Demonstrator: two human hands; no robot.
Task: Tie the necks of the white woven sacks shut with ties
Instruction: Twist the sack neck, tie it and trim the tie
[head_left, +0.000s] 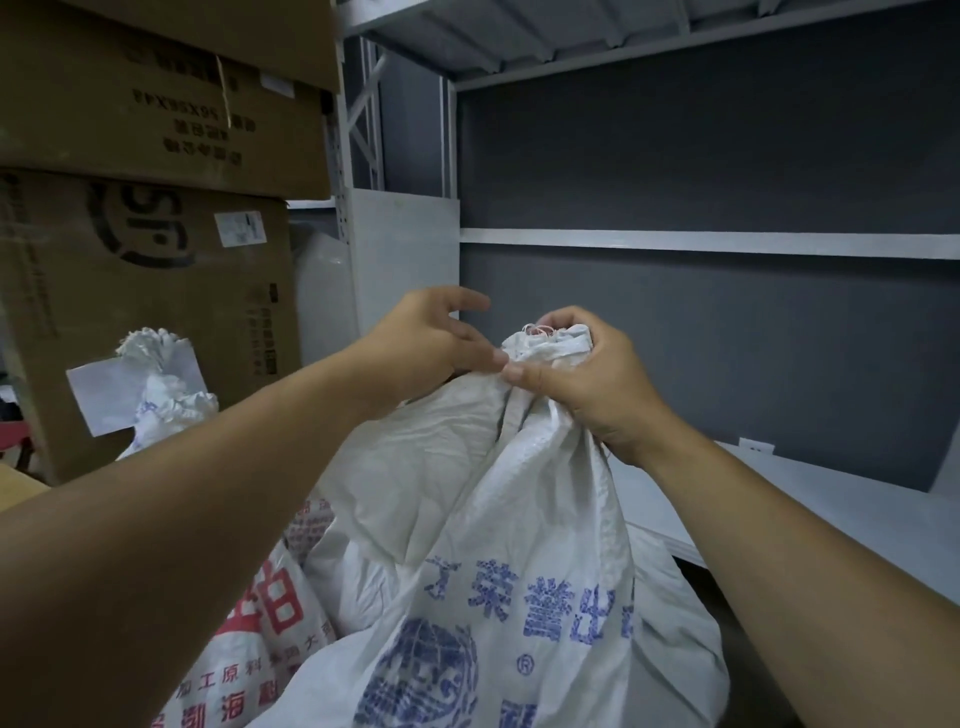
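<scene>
head view: the blue-printed sack (519, 519) stands near and centre, its neck (550, 345) gathered up in front of the grey shelving (701, 243). the right hand (587, 395) is clamped round that neck, thumb across the folds. the left hand (421, 348) reaches in from the left, fingers loosely bent, fingertips (493, 357) at the bunched cloth. whether they pinch it or only touch it cannot be told.

likely risks: the slick woven cloth could slip and the gather fan open if the right hand's grip eases before a tie goes on. the full body could slump left onto the red-printed sack (270, 613). the frayed threads (540, 328) at the mouth could snag in a knot.

hard to make out: no tie shows anywhere, and one may be hidden in either palm. the sack's base is cut off by the near edge. a second sack (161, 374) far left, by the cardboard boxes (145, 249), looks bunched shut, but its binding is unclear.
</scene>
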